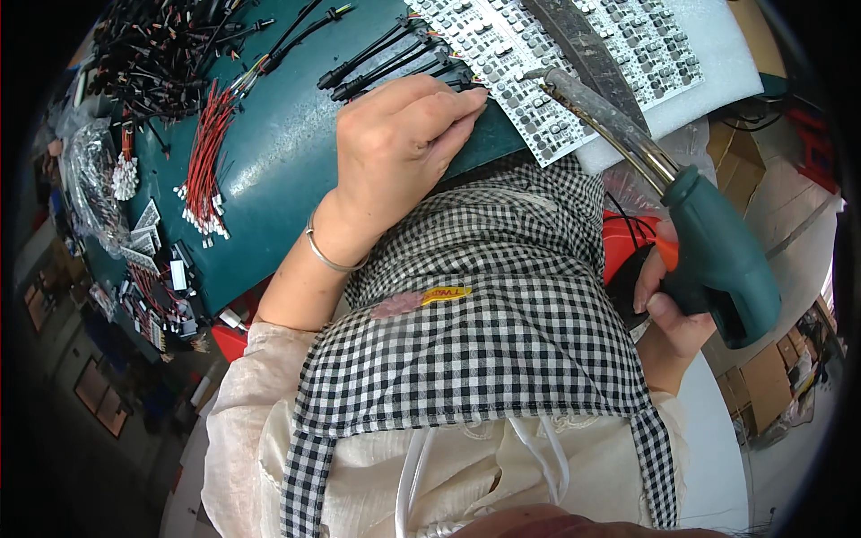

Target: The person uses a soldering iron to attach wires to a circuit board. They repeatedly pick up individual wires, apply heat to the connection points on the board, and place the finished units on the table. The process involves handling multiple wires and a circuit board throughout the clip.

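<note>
My left hand (pixel 395 143) is closed in a pinch at the near left edge of a white circuit board panel (pixel 498 67). Whatever sits between its fingertips is too small to make out. Black cables with plugs (pixel 386 67) lie just beyond the knuckles, their thin coloured wire ends at the panel's edge. In my right hand (pixel 673 314) is a green soldering gun (pixel 726 251) with an orange trigger, held right of my apron. Its metal barrel slants up and left, and the tip is over the panel. Part of that hand is hidden behind the handle.
A dark flat bar (pixel 592 58) lies across the panel, which rests on white foam (pixel 731 67). On the green table mat (pixel 278 170) are a bundle of red wires (pixel 211 148) and a heap of black cables (pixel 148 63). Cardboard boxes (pixel 767 386) stand at the right.
</note>
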A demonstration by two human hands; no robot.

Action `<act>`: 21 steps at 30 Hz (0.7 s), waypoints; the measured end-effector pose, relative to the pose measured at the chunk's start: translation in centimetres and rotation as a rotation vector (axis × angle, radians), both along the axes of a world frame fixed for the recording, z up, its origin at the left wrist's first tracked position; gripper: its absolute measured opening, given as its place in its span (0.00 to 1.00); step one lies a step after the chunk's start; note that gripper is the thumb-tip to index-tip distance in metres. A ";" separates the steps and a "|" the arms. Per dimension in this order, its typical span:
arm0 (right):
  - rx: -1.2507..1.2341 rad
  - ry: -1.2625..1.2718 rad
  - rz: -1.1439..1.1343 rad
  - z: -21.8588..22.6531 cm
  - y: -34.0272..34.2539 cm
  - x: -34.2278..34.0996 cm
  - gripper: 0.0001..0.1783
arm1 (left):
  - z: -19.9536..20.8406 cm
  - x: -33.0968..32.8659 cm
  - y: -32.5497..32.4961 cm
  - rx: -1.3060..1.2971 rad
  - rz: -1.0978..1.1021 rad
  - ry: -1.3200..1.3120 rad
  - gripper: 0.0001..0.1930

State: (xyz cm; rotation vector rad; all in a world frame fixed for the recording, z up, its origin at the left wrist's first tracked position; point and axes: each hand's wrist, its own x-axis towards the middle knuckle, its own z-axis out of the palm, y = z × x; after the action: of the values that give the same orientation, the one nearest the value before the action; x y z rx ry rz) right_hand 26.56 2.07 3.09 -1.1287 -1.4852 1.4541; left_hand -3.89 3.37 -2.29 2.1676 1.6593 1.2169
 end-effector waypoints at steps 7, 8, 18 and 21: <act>-0.063 0.024 0.045 -0.2 0.4 -0.7 0.36 | 0.1 -0.1 0.1 0.004 -0.010 -0.002 0.10; -0.077 0.020 0.045 -0.2 0.4 -0.7 0.36 | 0.1 -0.2 0.1 0.006 -0.012 -0.002 0.10; -0.188 0.029 0.028 -0.4 0.1 -1.4 0.24 | -0.3 -0.2 0.0 0.005 -0.012 -0.005 0.10; -0.265 0.029 0.010 0.2 0.4 -1.7 0.20 | -0.2 -0.2 0.0 0.005 -0.014 -0.017 0.10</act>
State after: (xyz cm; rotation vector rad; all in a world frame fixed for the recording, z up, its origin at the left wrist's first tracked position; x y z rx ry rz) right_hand 24.81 2.47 3.30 -1.2515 -1.3060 1.7036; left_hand -4.10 3.36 -2.53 2.1618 1.6342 1.2331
